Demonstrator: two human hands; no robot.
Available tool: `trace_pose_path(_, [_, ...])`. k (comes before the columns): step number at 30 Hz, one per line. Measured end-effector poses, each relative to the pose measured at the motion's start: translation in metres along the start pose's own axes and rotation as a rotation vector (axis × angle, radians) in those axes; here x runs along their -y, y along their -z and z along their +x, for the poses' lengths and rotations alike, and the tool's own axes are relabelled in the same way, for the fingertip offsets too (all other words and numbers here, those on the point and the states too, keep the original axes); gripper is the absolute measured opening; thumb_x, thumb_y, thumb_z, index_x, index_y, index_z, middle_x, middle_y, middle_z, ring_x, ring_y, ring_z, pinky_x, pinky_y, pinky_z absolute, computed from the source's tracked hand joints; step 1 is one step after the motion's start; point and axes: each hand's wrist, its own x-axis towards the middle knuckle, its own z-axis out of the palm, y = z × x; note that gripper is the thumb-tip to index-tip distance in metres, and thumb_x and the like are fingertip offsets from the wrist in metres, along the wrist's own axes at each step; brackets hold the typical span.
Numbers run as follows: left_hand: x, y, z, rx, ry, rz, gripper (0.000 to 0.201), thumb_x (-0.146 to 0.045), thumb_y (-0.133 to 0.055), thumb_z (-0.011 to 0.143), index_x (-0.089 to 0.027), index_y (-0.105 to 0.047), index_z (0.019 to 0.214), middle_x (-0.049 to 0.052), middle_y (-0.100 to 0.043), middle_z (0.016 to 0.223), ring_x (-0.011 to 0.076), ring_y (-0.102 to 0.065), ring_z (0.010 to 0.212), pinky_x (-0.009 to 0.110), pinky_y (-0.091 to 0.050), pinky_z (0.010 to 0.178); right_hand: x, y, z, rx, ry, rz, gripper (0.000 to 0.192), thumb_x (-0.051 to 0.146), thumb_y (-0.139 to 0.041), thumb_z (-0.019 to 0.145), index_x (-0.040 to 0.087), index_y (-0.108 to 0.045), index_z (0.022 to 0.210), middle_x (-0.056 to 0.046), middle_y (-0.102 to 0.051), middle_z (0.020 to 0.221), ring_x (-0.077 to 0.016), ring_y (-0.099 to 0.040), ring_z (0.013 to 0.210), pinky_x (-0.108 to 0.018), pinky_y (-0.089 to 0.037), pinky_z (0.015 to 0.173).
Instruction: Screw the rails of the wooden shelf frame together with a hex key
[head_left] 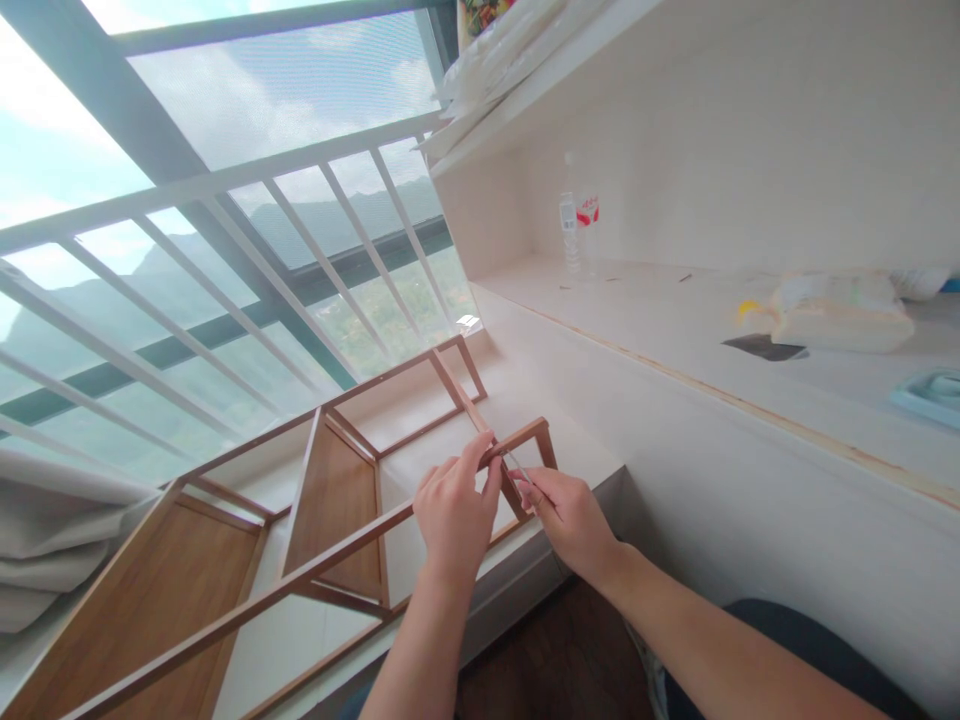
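A wide window with a white slanted railing (225, 185) fills the left; the white sill (517, 400) beneath it runs along to a white desk (675, 330), which closes the right side. A brown wooden shelf frame with slatted rails and flat boards (330, 500) lies tipped on the sill, its near rail overhanging the sill's edge. The left hand (454, 510) pinches that rail, fingers closed on it. The right hand (570, 515), just beside, grips a thin metal tool (517, 465) at the rail's joint. A clear plastic bottle (570, 230) stands well apart on the desk.
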Motion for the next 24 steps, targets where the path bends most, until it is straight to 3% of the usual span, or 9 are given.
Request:
trace_pose_path(2, [0.0002, -0.0004, 0.0001, -0.004, -0.020, 0.008, 0.026, -0.027, -0.068, 0.091, -0.031, -0.072, 0.116, -0.004, -0.081, 0.088, 0.0186, -0.074, 0.075, 0.032, -0.048, 0.074, 0.0000, 0.0007, 0.0001, 0.013, 0.037, -0.031, 0.034, 0.037, -0.041, 0.107, 0.021, -0.071, 0.109, -0.004, -0.068, 0.079, -0.0183, -0.064, 0.074, -0.029, -0.048, 0.071])
trace_pose_path(7, [0.0006, -0.0011, 0.0001, -0.033, -0.088, 0.015, 0.017, -0.025, -0.066, 0.092, -0.032, -0.075, 0.106, -0.004, -0.081, 0.103, 0.0175, -0.075, 0.080, 0.031, -0.050, 0.074, 0.0000, 0.0006, 0.0000, 0.025, 0.078, -0.073, 0.037, 0.035, -0.041, 0.107, 0.020, -0.069, 0.087, -0.006, -0.070, 0.078, -0.0190, -0.066, 0.077, -0.031, -0.050, 0.077])
trace_pose_path(14, [0.0003, -0.0012, 0.0005, -0.028, -0.091, 0.015, 0.019, -0.024, -0.066, 0.092, -0.032, -0.075, 0.106, -0.004, -0.080, 0.105, 0.0183, -0.075, 0.079, 0.033, -0.052, 0.073, 0.0023, 0.0036, 0.0034, 0.019, 0.109, -0.153, 0.036, 0.035, -0.040, 0.107, 0.018, -0.071, 0.098, -0.006, -0.071, 0.078, -0.0174, -0.064, 0.071, -0.029, -0.048, 0.068])
trace_pose_path(24, [0.0000, -0.0006, 0.0011, -0.026, -0.091, 0.011, 0.020, -0.023, -0.068, 0.090, -0.032, -0.075, 0.106, -0.006, -0.080, 0.106, 0.0174, -0.075, 0.078, 0.033, -0.052, 0.074, 0.0042, 0.0039, 0.0048, 0.054, 0.112, -0.181, 0.040, 0.035, -0.039, 0.108, 0.019, -0.064, 0.080, -0.004, -0.066, 0.073, -0.0162, -0.061, 0.068, -0.027, -0.043, 0.067])
